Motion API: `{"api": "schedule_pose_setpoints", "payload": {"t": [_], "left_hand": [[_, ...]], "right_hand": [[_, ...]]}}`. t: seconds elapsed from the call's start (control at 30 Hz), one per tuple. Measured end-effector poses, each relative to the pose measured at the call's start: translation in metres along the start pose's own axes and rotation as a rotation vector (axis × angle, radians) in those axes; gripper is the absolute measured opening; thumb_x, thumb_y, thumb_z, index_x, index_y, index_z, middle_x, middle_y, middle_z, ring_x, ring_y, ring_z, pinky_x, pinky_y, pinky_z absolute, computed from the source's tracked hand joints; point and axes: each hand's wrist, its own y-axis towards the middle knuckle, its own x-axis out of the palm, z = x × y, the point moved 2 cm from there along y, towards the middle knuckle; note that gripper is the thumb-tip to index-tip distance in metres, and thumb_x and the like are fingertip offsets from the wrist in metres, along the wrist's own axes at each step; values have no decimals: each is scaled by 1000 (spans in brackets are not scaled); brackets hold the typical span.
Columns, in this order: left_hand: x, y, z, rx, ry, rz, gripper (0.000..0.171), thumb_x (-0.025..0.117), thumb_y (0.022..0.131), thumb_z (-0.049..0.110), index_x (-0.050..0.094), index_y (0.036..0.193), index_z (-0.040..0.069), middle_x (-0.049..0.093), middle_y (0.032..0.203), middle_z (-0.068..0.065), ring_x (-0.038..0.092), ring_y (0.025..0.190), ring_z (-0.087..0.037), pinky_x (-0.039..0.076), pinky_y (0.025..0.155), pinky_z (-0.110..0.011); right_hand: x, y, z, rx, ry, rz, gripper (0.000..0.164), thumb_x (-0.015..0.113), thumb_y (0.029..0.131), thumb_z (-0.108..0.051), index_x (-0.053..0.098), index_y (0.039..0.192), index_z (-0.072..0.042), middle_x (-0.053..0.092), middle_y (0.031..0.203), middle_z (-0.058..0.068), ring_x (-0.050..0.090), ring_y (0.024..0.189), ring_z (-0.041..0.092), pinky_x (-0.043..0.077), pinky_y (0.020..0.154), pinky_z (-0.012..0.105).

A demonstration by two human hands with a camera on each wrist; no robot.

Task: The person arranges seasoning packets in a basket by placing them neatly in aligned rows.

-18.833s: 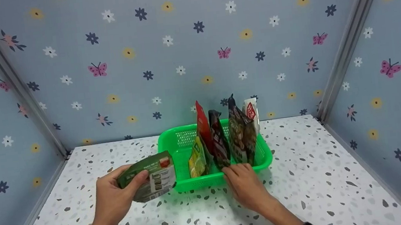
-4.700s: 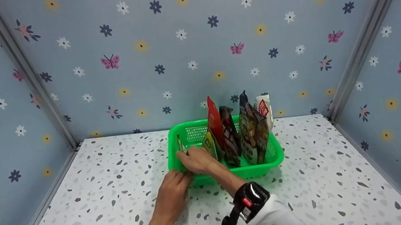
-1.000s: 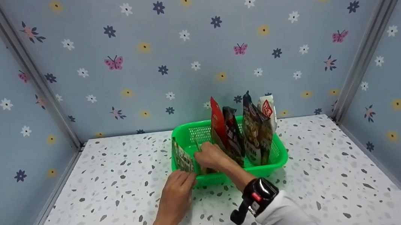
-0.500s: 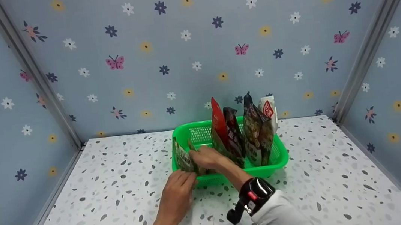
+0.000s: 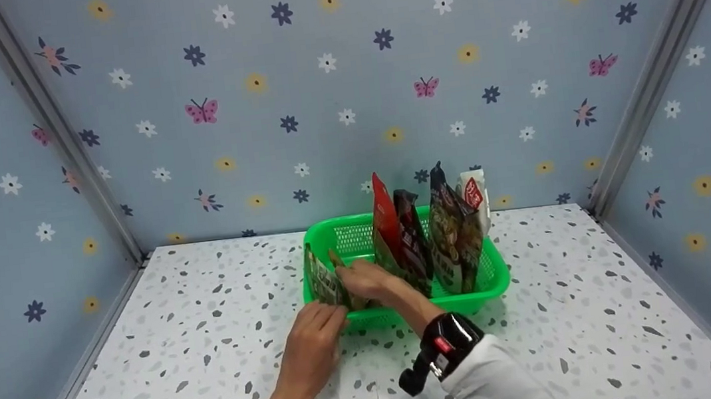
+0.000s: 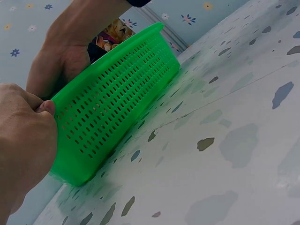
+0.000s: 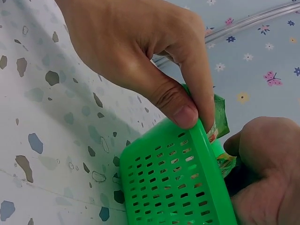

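A green plastic basket (image 5: 461,304) stands on the speckled tabletop with several food packets upright in it. At its front left corner my left hand (image 5: 313,338) pinches the rim, thumb outside, as the right wrist view shows. Inside that corner, a green packet (image 5: 323,282) leans along the left wall. My right hand (image 5: 365,280) reaches over the front rim and holds a small yellow-green packet (image 5: 335,259), mostly hidden by the hand, just right of the green one. In the left wrist view the basket's perforated wall (image 6: 112,89) hides the right fingers.
Further right in the basket stand a red pouch (image 5: 385,219), a dark pouch (image 5: 412,240), a large dark pouch (image 5: 452,235) and a white packet (image 5: 478,192). Behind the table rises a blue flowered wall (image 5: 342,80), with side walls left and right.
The green packet, once in my left hand, now stands in the basket. Over the last second my right hand has moved the yellow-green packet left, beside it. My left hand stays at the rim.
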Motion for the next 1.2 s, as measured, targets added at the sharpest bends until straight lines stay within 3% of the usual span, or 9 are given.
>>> {"api": "schedule_pose_setpoints", "payload": {"t": [0.27,0.33,0.57,0.67,0.83,0.9,1.0,1.1,1.2], "left_hand": [[1,1,1,25,8,23,20,92,92,8,83,110,7,81,100,-2,74,98,-21,63,98,-37],[1,1,1,31,13,29,20,92,91,7,83,109,7,81,100,-3,74,98,-21,63,99,-38],[1,2,0,49,5,53,23,93,89,5,83,110,5,81,99,-4,75,97,-23,64,103,-41],[1,1,0,46,6,50,23,94,89,5,83,109,5,81,99,-3,75,97,-22,63,101,-40],[1,0,0,38,2,42,21,93,89,5,83,108,6,81,98,-2,74,96,-21,63,98,-37],[1,0,0,35,0,39,21,93,90,5,83,108,7,82,98,-2,74,97,-21,63,97,-37],[1,0,0,34,-1,36,20,92,91,6,83,108,7,82,100,-2,75,99,-21,63,99,-37],[1,0,0,34,0,36,20,92,91,7,84,109,6,83,101,-3,76,100,-22,63,102,-39],[1,-1,0,36,2,38,20,91,91,7,84,109,6,83,101,-4,77,101,-23,63,104,-40]], "right_hand": [[-2,2,-1,-122,-98,69,51,31,123,-23,45,75,-17,33,64,0,25,53,16,29,56,35],[-5,-7,-10,-156,-117,88,53,33,123,-19,43,71,-18,30,63,-1,22,54,15,26,57,35],[-7,-2,-8,-306,-204,194,53,35,116,-8,35,65,-20,25,60,-3,20,54,15,24,57,34],[-6,1,-6,-278,-206,189,50,37,115,-8,34,67,-21,25,63,-3,20,56,16,24,60,35],[0,9,1,-127,-133,145,55,38,120,-25,41,65,-21,30,60,-4,25,51,15,27,54,33],[1,4,-4,-69,-103,139,52,41,121,-33,56,75,-14,44,68,0,37,56,17,35,58,34],[1,-9,-11,5,-56,122,56,43,121,-47,72,125,1,73,114,14,69,95,25,58,86,40],[2,-17,-15,27,-31,99,74,42,121,-55,46,168,1,55,169,21,60,149,36,51,125,53],[2,-19,-13,5,-4,82,75,40,121,-54,41,171,1,45,178,23,50,161,42,45,131,57]]}}
